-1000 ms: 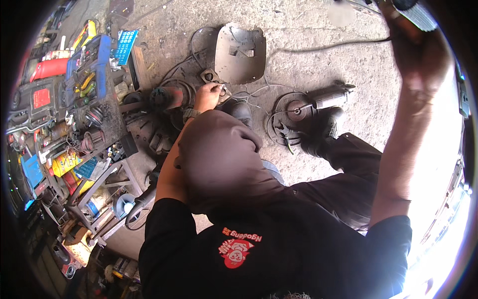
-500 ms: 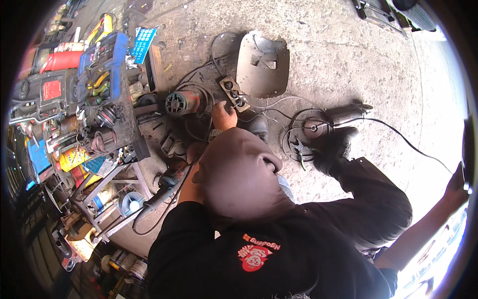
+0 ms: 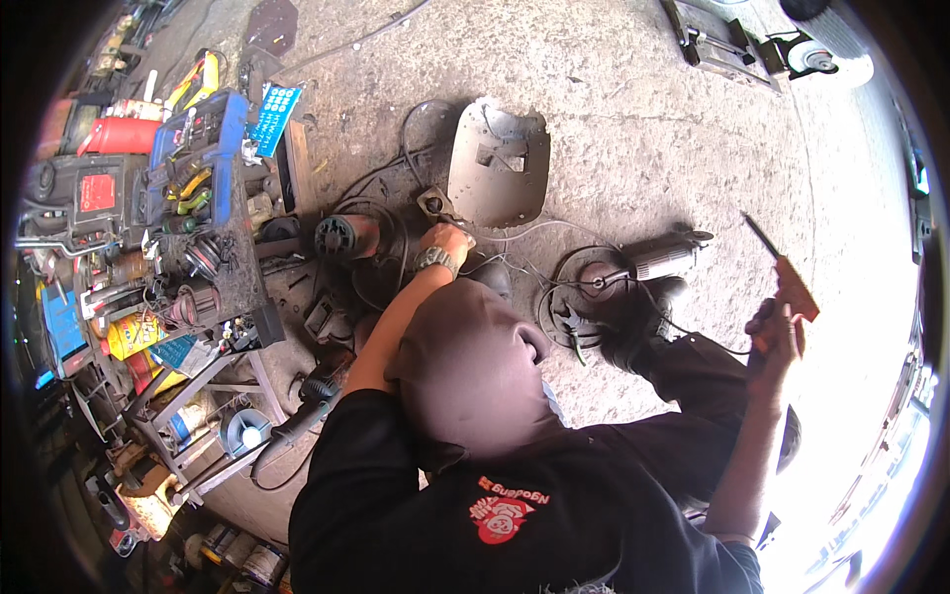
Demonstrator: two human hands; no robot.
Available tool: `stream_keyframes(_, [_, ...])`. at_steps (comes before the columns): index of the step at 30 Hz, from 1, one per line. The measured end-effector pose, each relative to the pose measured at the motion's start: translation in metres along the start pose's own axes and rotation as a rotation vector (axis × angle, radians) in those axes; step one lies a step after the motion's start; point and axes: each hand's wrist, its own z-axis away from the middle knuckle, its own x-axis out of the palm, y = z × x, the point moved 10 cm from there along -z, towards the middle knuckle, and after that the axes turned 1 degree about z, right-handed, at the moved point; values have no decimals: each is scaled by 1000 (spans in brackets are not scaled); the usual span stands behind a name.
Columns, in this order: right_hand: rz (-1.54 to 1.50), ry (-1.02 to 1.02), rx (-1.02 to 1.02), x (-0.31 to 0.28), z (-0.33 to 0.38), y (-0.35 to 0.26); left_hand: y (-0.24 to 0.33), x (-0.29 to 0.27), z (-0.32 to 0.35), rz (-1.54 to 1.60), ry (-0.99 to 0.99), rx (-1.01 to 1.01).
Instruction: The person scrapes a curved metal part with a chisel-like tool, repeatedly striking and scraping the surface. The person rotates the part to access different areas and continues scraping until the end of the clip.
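My left hand (image 3: 447, 245), with a watch on its wrist, is closed over the near part of a power strip (image 3: 433, 203) on the floor. The strip's far end with a round socket shows past the fingers, which are partly hidden. To the right, my right hand (image 3: 775, 342) is raised and wrapped round an orange-bodied hand tool (image 3: 794, 287). A slim dark rod sticks out of that tool, up and to the left; its exact kind is unclear. A welding mask shell (image 3: 500, 163) with a rectangular window lies just beyond the strip.
An angle grinder (image 3: 658, 259) lies by my shoe, with pliers (image 3: 574, 329) nearer to me. A red motor-like tool (image 3: 346, 236) stands left of my hand among tangled cables. Further left, a cluttered bench holds a blue tool case (image 3: 237, 148). Metal equipment (image 3: 727, 49) stands far right.
My left hand has closed over the power strip. My right hand has come inward from the right edge, and the orange tool now shows in it. The whole view has shifted slightly.
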Motion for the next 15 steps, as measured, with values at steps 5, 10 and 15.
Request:
stream_keyframes(5, [90, -52, 143, 25, 3, 34, 0, -16, 14, 24, 77, 31])
stream_keyframes(10, [128, -155, 116, 38, 2, 41, -7, -25, 27, 118, 59, -6])
stream_keyframes(15, [188, -188, 129, 38, -4, 61, -2, -32, 35, 75, 103, 44])
